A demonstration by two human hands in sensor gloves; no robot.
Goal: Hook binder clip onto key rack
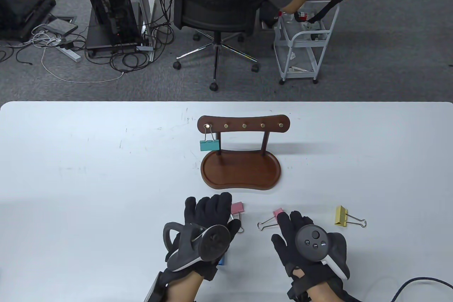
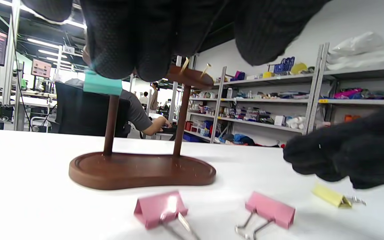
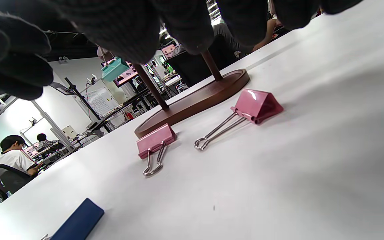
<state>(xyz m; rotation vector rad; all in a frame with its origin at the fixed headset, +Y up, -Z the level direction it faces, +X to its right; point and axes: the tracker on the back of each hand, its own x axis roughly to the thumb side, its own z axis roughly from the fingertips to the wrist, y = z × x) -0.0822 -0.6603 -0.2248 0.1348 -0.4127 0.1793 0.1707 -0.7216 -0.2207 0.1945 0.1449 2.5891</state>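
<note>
A white table (image 1: 106,174) carries a dark wooden key rack (image 1: 243,155) near the middle, its bar of five brass pegs running parallel to the table's far edge. A teal binder clip (image 1: 209,145) hangs from the leftmost peg (image 1: 207,126), wire handles up, body down. No readable writing shows on any clip or the rack. Toward the near edge, the left hand (image 1: 208,226) hovers with fingers loosely spread over a pink binder clip (image 1: 237,208), its handles pointing toward the near edge. The right hand (image 1: 308,241), fingers spread, holds nothing; its fingertips are at a second pink clip (image 1: 278,212) whose handles point left. A yellow clip (image 1: 341,215) lies further right, handles pointing right. A blue clip (image 3: 77,221) sits beneath the left hand.
</note>
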